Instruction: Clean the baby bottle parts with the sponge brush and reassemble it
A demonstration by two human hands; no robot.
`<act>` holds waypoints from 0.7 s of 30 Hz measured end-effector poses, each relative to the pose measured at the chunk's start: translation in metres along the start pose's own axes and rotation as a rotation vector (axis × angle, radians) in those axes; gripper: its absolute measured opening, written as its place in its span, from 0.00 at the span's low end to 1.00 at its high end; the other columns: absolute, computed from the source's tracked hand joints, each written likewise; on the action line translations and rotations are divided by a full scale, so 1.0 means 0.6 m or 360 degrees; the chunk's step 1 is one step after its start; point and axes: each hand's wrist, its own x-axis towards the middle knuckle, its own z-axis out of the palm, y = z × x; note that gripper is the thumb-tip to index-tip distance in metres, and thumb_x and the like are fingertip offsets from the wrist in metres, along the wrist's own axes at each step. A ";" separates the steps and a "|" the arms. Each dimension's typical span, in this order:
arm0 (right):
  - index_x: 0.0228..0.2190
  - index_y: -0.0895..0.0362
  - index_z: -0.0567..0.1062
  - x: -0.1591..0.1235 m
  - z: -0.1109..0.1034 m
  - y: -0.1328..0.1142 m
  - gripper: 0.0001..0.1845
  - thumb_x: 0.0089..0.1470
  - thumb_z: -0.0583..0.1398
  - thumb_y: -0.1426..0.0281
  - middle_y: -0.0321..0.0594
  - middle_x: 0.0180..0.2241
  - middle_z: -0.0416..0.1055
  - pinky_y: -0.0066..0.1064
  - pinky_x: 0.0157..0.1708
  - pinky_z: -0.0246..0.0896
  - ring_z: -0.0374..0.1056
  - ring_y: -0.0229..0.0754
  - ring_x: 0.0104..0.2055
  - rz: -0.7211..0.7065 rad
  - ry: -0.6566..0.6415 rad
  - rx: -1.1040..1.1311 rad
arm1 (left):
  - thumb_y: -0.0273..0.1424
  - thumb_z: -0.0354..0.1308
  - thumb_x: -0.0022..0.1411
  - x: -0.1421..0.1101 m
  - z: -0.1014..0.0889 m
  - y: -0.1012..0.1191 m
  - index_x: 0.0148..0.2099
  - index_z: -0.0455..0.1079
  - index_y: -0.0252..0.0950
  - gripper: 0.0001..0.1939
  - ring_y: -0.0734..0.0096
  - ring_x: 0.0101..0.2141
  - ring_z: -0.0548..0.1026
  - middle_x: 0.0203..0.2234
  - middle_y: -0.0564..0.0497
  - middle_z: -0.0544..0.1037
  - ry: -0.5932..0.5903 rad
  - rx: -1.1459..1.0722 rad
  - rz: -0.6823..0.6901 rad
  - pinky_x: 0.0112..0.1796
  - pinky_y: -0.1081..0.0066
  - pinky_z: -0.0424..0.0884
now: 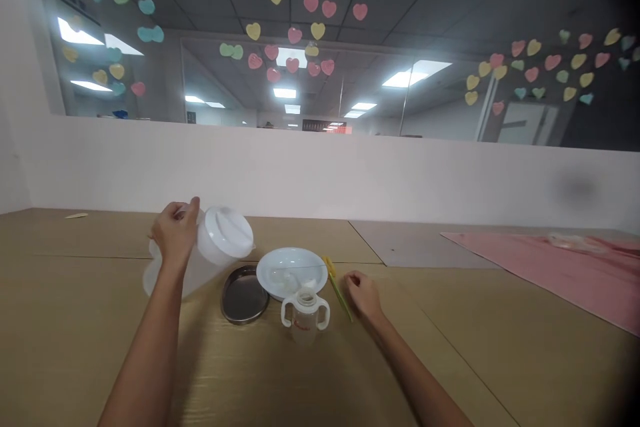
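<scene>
A translucent plastic pitcher [201, 270] with a white lid is tilted, its lid end to the right near the metal tray. My left hand [176, 230] is closed round its handle. A baby bottle [305, 320] with two white side handles and no cap stands upright in front of a white bowl [291, 255]. Inside the bowl lie small clear and whitish pieces, too unclear to name. My right hand [364, 293] rests on the table with its fingers curled, and I see nothing in them. Just left of it lies a thin yellow-green brush [341, 290].
A round dark metal tray [245, 295] lies left of the bowl. A pink cloth [550, 270] covers the table's right side, with a clear plastic packet [575, 242] on it. Behind the brown table [240, 380] rises a white wall [325, 173] with a window.
</scene>
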 end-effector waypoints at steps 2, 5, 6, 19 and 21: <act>0.32 0.59 0.76 -0.001 -0.005 0.012 0.18 0.53 0.47 0.70 0.42 0.33 0.75 0.26 0.33 0.56 0.69 0.41 0.36 0.0061 -0.0022 -0.0071 | 0.49 0.51 0.55 -0.019 0.006 0.042 0.32 0.70 0.38 0.20 0.59 0.34 0.71 0.26 0.50 0.75 0.0034 0.0048 0.0066 0.43 0.60 0.59; 0.30 0.60 0.76 -0.006 -0.006 0.021 0.18 0.54 0.48 0.68 0.42 0.31 0.74 0.26 0.31 0.55 0.69 0.41 0.34 0.0093 -0.0084 -0.0155 | 0.47 0.52 0.55 -0.047 0.022 0.086 0.31 0.70 0.37 0.18 0.59 0.36 0.71 0.28 0.49 0.76 -0.0069 0.0018 0.0250 0.42 0.61 0.57; 0.29 0.59 0.76 -0.008 -0.004 0.020 0.18 0.55 0.48 0.65 0.42 0.30 0.74 0.27 0.30 0.54 0.69 0.41 0.33 0.0098 -0.0116 -0.0184 | 0.47 0.52 0.55 -0.055 0.029 0.094 0.30 0.69 0.37 0.18 0.59 0.37 0.71 0.28 0.49 0.76 -0.0106 -0.0004 0.0294 0.42 0.62 0.57; 0.33 0.58 0.73 -0.029 0.023 -0.006 0.09 0.53 0.57 0.66 0.42 0.33 0.74 0.27 0.30 0.49 0.69 0.42 0.37 0.0015 -0.0375 -0.0642 | 0.44 0.56 0.54 -0.090 0.050 0.109 0.28 0.66 0.38 0.14 0.59 0.36 0.69 0.27 0.50 0.73 -0.0101 0.0016 0.0642 0.45 0.58 0.52; 0.33 0.57 0.73 -0.030 0.026 -0.006 0.09 0.53 0.56 0.66 0.42 0.34 0.74 0.27 0.30 0.49 0.69 0.42 0.37 0.0013 -0.0374 -0.0665 | 0.44 0.56 0.54 -0.088 0.045 0.109 0.27 0.66 0.38 0.14 0.59 0.36 0.69 0.26 0.51 0.73 -0.0075 -0.0014 0.0642 0.44 0.58 0.52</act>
